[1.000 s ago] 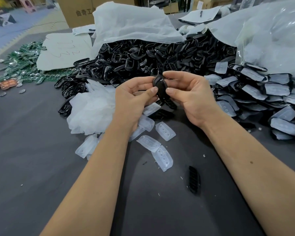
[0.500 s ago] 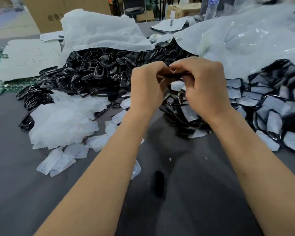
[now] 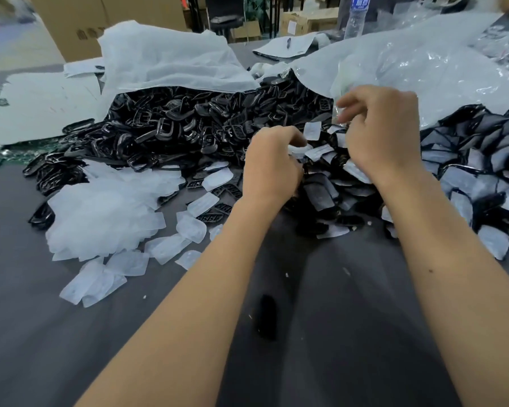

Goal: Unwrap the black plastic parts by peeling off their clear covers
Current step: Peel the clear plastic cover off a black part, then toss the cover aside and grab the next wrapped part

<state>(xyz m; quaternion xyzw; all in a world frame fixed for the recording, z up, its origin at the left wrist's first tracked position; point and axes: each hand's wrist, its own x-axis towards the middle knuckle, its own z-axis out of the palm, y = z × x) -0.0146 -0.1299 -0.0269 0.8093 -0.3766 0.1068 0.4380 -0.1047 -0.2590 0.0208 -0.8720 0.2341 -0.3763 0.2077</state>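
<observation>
My left hand [image 3: 272,163] is curled around a black part that its fingers almost wholly hide. Up and to the right, my right hand [image 3: 378,127] pinches a blurred clear cover [image 3: 340,114] between thumb and fingertips, apart from the left hand. Beneath both hands and out to the right lies a heap of black parts with clear covers on them [image 3: 467,177]. Bare black parts [image 3: 188,121] are piled at the back centre. Peeled clear covers [image 3: 106,207] are heaped on the left.
One black part [image 3: 266,315] lies alone on the grey table [image 3: 41,333] between my forearms. A white bag [image 3: 165,60] and a clear plastic bag [image 3: 423,63] drape over the piles. Behind stand a water bottle [image 3: 356,16] and a cardboard box [image 3: 77,24].
My hands, held together on one black part, have come apart. The right hand rose to the right with a clear cover; the left dropped lower. The view shifted left and forward.
</observation>
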